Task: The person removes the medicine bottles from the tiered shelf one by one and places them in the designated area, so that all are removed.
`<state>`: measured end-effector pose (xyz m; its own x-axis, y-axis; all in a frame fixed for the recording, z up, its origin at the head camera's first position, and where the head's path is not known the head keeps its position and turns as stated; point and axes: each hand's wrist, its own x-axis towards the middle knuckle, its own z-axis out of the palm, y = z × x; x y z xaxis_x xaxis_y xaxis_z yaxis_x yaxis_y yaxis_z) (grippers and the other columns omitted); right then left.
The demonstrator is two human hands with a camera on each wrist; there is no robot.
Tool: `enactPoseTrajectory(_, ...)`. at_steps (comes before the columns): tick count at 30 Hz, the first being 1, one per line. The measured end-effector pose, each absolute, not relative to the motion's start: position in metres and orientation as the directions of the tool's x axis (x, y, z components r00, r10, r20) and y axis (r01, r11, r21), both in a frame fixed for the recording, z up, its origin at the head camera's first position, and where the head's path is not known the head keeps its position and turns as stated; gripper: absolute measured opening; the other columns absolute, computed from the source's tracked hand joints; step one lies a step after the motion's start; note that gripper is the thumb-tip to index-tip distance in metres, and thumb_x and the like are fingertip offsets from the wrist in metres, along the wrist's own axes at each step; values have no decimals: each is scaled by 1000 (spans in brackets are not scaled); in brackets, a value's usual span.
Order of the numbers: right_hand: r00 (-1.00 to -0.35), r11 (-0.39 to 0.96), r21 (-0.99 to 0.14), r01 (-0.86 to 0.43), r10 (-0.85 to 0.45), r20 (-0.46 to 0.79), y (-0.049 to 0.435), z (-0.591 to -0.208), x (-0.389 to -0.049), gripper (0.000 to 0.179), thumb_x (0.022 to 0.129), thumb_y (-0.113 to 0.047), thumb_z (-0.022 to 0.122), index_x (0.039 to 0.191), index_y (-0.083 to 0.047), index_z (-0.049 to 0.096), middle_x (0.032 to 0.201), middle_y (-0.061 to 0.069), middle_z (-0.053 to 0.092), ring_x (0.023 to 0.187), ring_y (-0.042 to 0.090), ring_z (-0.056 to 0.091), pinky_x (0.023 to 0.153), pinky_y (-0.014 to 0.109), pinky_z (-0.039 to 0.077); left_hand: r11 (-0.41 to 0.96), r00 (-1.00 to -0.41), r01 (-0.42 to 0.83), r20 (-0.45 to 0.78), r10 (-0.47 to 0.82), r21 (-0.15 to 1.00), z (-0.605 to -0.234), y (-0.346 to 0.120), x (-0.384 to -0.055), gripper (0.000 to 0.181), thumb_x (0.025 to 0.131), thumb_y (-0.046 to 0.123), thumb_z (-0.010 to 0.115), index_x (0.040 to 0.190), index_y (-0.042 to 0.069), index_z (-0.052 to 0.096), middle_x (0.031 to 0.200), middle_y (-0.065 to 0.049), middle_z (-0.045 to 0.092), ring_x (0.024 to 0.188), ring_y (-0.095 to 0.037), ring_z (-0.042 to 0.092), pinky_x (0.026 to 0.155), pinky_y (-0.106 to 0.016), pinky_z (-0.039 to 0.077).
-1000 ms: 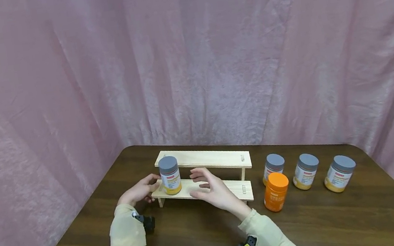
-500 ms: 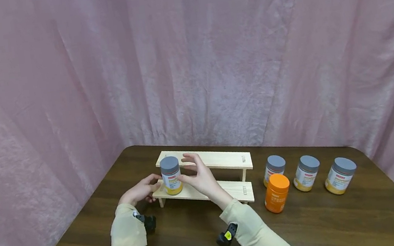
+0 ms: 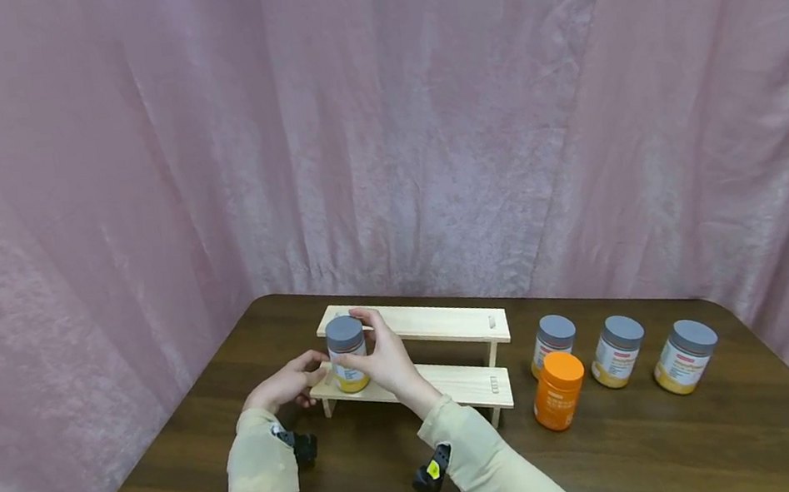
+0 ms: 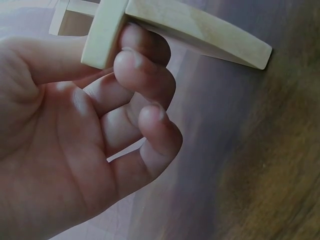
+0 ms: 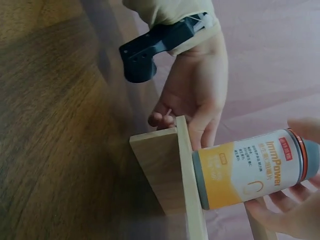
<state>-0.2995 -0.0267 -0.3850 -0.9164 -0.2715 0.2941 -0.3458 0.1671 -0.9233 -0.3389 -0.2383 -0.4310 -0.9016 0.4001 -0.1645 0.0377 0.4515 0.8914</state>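
The right hand [image 3: 383, 357] has its fingers curled around a gray-lidded bottle [image 3: 346, 354] that stands upright at the left end of the lower board of a small two-step wooden rack [image 3: 459, 382], with fingertips [image 5: 280, 212] on its side near the lid. The left hand [image 3: 285, 383] pinches the left end of that lower board, thumb on top and fingers [image 4: 145, 75] tucked under the edge. The bottle sits close to the board's outer end and front edge, so a sideways nudge as the right hand lets go or lifts could, I judge, tip it off the board onto the table [image 3: 657, 444]. From the right wrist view the bottle's base seems to sit flat on the wood, though the angle is too skewed to be sure that none of it overhangs. The rack looks light and narrow; if the left hand pulls or twists while the right hand presses on the bottle, the whole rack may slide or rock on the smooth table. The upper board sits just behind the bottle's lid, so a lift angled backward could knock the lid against it. To the right of the rack an orange bottle [image 3: 558, 390] and three more gray-lidded bottles [image 3: 615, 339] stand near each other; a rack pushed to the right could strike the orange one or the gray-lidded one behind it.
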Motion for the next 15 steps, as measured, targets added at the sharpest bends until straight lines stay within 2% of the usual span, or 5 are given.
enactPoseTrajectory(6, -910, 188, -897, -399, -196, 364, -24, -386, -297, 58, 83, -13, 76, 134, -8, 48, 134, 15, 53, 120, 37, 56, 101, 51, 46, 445, -905, 50, -148, 399, 894, -434, -238, -340, 33, 101, 15, 45, 130, -1, 41, 74, -1, 53, 56, -11, 51, 53, -22, 45)
enactPoseTrajectory(11, -917, 203, -898, -392, -160, 364, -16, -382, -293, 56, 82, -13, 78, 131, -10, 52, 131, 15, 55, 115, 35, 59, 96, 48, 49, 443, -905, 43, -154, 398, 896, -433, -238, -341, 33, 101, 15, 44, 130, -2, 40, 68, 1, 53, 55, -11, 50, 52, -21, 44)
enactPoseTrajectory(15, -927, 199, -908, -369, -143, 346, -6, -376, -287, 54, 80, -13, 78, 129, -12, 53, 129, 13, 56, 113, 33, 60, 92, 46, 51, 442, -903, 48, -151, 402, 896, -432, -237, -339, 34, 101, 14, 44, 131, -3, 39, 70, 0, 52, 56, -11, 51, 53, -22, 45)
